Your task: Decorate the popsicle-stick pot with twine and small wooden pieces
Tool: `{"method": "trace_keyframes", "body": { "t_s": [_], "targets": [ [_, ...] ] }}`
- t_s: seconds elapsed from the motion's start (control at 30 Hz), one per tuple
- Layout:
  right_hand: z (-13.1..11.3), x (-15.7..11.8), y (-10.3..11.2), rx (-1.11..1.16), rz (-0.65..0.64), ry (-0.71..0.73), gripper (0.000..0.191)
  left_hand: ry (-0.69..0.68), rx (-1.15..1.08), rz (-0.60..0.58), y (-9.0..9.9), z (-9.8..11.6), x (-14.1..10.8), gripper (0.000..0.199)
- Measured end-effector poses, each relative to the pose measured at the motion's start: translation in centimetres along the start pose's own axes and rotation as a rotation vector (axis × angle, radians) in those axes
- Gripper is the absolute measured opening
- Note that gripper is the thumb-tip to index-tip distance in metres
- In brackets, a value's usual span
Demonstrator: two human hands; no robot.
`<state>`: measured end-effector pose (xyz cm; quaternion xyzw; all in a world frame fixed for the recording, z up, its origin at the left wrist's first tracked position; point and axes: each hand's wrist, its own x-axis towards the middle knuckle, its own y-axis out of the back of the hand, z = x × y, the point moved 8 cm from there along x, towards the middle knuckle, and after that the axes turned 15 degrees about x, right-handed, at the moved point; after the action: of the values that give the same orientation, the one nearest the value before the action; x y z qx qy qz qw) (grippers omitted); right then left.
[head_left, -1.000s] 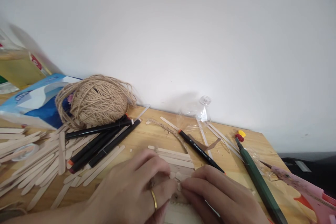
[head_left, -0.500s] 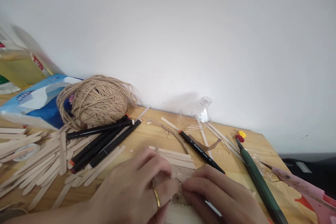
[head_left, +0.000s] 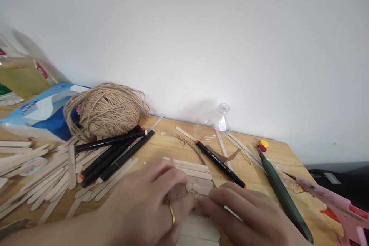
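Note:
My left hand (head_left: 155,203), with a gold ring on one finger, bends its fingers over a small piece made of flat wooden sticks (head_left: 198,228) at the bottom middle. Across from it, my right hand (head_left: 239,211) has its fingertips pressed together at the same piece, beside a short pale stick (head_left: 201,189). The fingertips of both hands nearly meet. What exactly each hand pinches is hidden by the fingers. Just behind them lies a row of sticks (head_left: 193,171) side by side, with a braided cord (head_left: 184,139) curving past it.
Left: a large twine ball (head_left: 111,109), black markers (head_left: 115,161), loose sticks (head_left: 52,177), a blue packet (head_left: 43,111) and a bottle (head_left: 23,77). Right: a marker (head_left: 220,164), a clear plastic piece (head_left: 222,117), a green tool (head_left: 282,196) and a pink glue gun (head_left: 331,203).
Both hands have shifted slightly over the piece. More of its lower sticks shows between them, and the short pale stick by my right fingertips is now plainer. The view has moved a little.

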<state>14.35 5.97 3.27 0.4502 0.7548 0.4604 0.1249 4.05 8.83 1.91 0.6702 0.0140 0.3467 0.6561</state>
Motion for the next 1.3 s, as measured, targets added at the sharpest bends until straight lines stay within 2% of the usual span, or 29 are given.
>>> {"method": "trace_keyframes", "body": {
  "t_s": [0.1,0.17,0.4,0.5,0.63,0.7,0.8,0.87,0.93,1.03,1.13,1.23,1.3],
  "targets": [
    [0.2,-0.5,1.0,0.066,0.171,-0.022,0.017,0.056,-0.076,0.021,0.6,-0.4,0.1,0.018],
    [0.6,-0.6,1.1,0.134,0.218,-0.062,0.017,0.102,-0.121,0.040,1.0,-0.8,0.1,0.020],
    [1.2,0.4,-0.3,0.167,0.119,-0.160,0.009,0.180,-0.196,0.057,1.2,-2.1,0.1,0.018],
    [0.9,0.7,-0.3,0.122,0.133,-0.131,0.014,0.187,-0.247,0.032,0.9,-2.3,0.1,0.016],
    [-0.5,0.9,-0.3,-0.009,0.155,-0.003,0.020,0.194,-0.270,0.035,0.8,-2.5,0.1,0.016],
    [-0.5,0.9,0.3,0.046,0.220,-0.022,0.018,0.205,-0.279,0.050,1.0,-2.7,0.1,0.016],
    [1.1,0.5,1.1,0.288,0.329,-0.248,0.016,0.225,-0.304,0.057,1.4,-2.7,0.3,0.015],
    [2.4,-0.1,0.9,0.494,0.376,-0.468,0.018,0.235,-0.333,0.058,1.7,-2.4,0.5,0.012],
    [2.9,-0.7,0.3,0.703,0.432,-0.629,0.021,0.246,-0.378,0.052,1.7,-2.0,0.7,0.010],
    [2.5,-1.2,-0.3,0.905,0.537,-0.693,0.023,0.331,-0.506,-0.011,1.2,-1.7,0.9,0.010],
    [2.1,-1.4,-0.9,0.973,0.558,-0.705,0.023,0.496,-0.682,-0.110,0.3,-1.8,0.6,0.010],
    [1.9,-1.6,-0.9,0.933,0.554,-0.672,0.024,0.619,-0.794,-0.231,-0.5,-1.6,0.2,0.013],
    [1.4,-1.6,-0.2,0.812,0.556,-0.561,0.021,0.663,-0.837,-0.305,-0.9,-1.4,-0.1,0.016]
  ]
}}
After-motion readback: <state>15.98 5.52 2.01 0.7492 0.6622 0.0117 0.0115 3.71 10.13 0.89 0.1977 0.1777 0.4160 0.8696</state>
